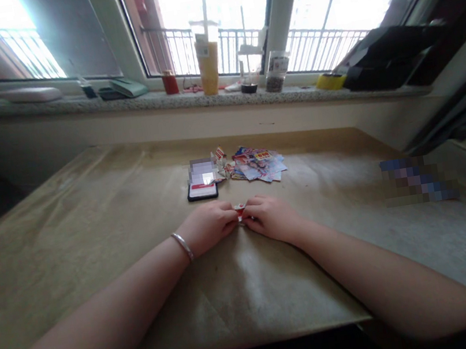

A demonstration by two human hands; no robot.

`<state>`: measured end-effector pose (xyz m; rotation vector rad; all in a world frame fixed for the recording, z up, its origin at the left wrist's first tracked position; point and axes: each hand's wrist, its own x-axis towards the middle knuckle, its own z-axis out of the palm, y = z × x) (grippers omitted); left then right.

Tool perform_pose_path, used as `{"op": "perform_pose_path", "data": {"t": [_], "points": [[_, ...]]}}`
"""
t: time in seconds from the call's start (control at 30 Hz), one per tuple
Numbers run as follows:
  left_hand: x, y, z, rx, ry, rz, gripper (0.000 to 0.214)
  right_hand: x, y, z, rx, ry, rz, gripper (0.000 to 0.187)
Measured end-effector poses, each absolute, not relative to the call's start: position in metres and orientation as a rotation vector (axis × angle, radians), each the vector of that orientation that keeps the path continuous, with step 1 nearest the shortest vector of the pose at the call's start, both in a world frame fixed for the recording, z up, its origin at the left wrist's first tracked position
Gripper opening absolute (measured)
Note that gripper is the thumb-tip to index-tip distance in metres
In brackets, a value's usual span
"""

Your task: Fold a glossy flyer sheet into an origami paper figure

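Left hand (211, 224) and right hand (273, 216) grips pinch red-and-white paper piece (239, 211), probably for tautness; smartphone (203, 190) at its 11 o'clock.

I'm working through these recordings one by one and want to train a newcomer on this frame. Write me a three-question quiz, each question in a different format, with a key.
1. Fill in the blank: The tall yellow container stands on the ____.
2. True or false: The silver-coloured bracelet is worn on the same arm as the left hand.
3. Multiple choice: What is held between the fingers of the left hand and the right hand?
A) the phone
B) a small red-and-white piece
C) the tall yellow container

Key
1. windowsill
2. True
3. B
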<state>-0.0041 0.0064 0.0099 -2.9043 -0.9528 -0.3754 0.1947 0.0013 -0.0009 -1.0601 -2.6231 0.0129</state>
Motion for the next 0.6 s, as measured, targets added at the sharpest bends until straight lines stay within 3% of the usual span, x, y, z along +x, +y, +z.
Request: {"op": "perform_pose_path", "data": {"t": [0.6], "points": [[-0.011,0.009,0.011,-2.897,-0.773,-0.372,0.02,0.198,0.01,-0.003,-1.229,-2.403,0.496,0.01]]}}
